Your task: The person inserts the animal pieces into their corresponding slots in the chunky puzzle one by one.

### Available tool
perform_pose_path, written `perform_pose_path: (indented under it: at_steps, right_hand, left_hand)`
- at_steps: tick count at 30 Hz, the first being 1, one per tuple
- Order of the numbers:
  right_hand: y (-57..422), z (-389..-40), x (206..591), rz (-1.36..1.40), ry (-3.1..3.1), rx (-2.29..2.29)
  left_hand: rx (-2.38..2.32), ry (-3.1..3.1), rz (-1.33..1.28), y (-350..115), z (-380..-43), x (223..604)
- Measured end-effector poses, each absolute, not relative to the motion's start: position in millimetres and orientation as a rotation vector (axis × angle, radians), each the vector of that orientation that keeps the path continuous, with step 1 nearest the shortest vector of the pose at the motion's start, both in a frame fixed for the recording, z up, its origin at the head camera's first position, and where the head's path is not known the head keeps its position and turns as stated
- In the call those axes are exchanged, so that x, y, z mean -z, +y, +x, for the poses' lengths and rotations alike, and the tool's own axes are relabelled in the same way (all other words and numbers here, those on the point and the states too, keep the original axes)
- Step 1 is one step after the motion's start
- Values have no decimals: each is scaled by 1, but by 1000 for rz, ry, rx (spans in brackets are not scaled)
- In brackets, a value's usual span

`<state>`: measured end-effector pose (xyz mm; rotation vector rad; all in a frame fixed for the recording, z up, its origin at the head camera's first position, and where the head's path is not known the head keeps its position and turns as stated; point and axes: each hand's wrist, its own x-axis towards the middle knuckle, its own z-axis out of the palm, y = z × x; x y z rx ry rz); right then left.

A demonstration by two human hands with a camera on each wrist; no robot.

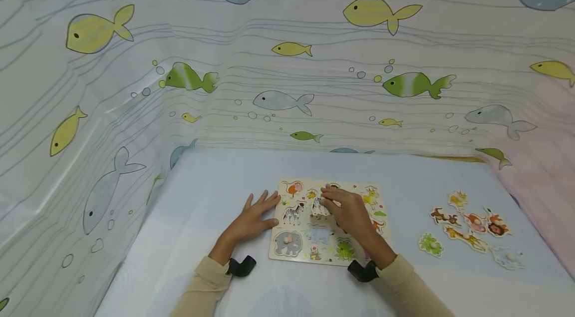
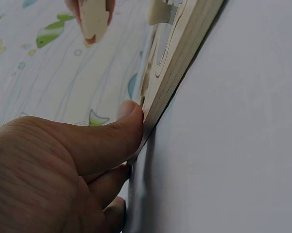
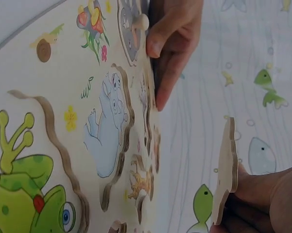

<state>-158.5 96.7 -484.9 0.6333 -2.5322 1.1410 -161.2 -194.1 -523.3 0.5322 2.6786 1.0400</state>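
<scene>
My left hand (image 1: 251,219), fingers spread, touches the left edge of a wooden animal puzzle board (image 1: 300,257); in the left wrist view its thumb (image 2: 128,121) lies against the board's edge. Over the board's upper middle, my right hand (image 1: 352,214) pinches a zebra puzzle piece (image 1: 319,207). The right wrist view shows this piece (image 3: 226,167) edge-on, raised off the board. Left of it is the zebra picture (image 1: 294,213) in the board. Below that, an elephant piece (image 1: 287,243) with a knob sits in its recess.
Right of the board several loose pieces lie on the table (image 1: 215,167), among them a frog (image 1: 430,244), a giraffe (image 1: 466,239), a lion (image 1: 497,227) and a pale blue piece (image 1: 507,257). A fish-patterned sheet (image 1: 269,72) hangs behind and at the left.
</scene>
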Motion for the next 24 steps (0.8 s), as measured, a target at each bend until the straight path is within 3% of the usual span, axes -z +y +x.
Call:
perform_pose_path:
  at_steps: [24]
  right_hand:
    - [49, -166, 493, 687, -2553, -1194]
  left_hand:
    - [-1019, 2692, 538, -193, -161, 521]
